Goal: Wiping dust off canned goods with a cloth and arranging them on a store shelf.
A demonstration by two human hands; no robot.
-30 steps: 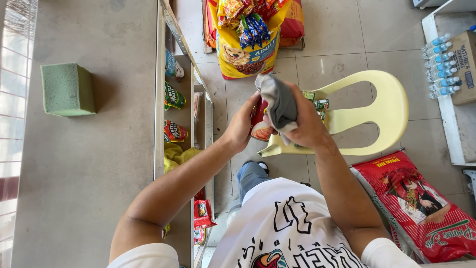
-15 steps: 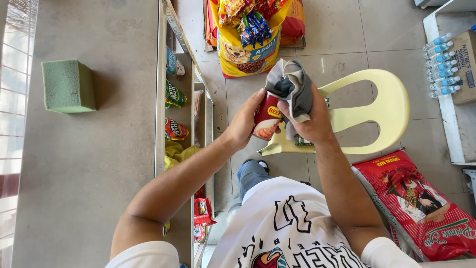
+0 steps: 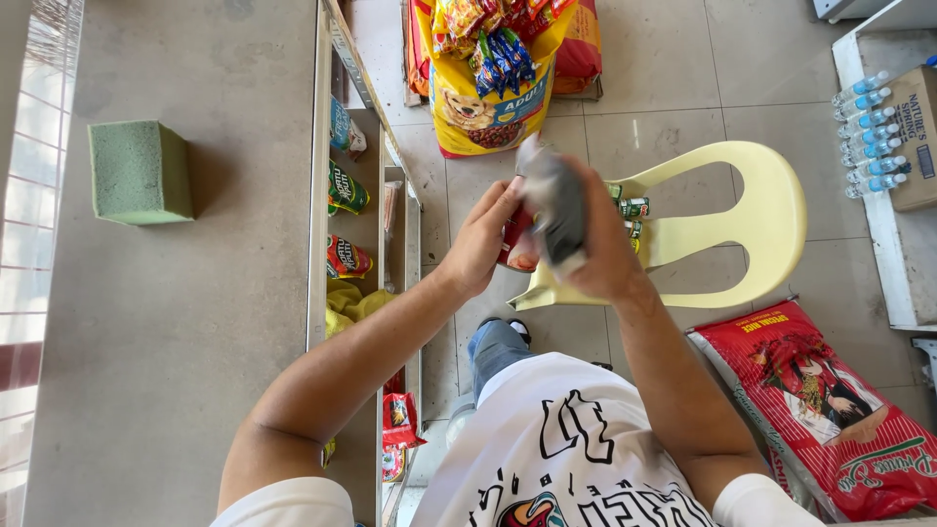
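Note:
In the head view my left hand (image 3: 480, 242) grips a small red can (image 3: 515, 246) in front of my chest. A grey cloth (image 3: 556, 205) is bunched in my right hand (image 3: 600, 256) and pressed against the can's right side. Both hands are above the front edge of a pale yellow plastic chair (image 3: 727, 229). Several small cans (image 3: 630, 210) stand on the chair seat, partly hidden behind my right hand.
A grey counter (image 3: 195, 322) lies at my left with a green foam block (image 3: 139, 172) on it. Shelves (image 3: 356, 215) below its edge hold snack packets. A yellow pet-food sack (image 3: 488, 102) stands ahead, a red rice sack (image 3: 830, 410) lies at right, water bottles (image 3: 869, 132) at far right.
The cloth in my right hand has shifted down over the can, from spread above it to bunched against its side. My left hand keeps hold of the can.

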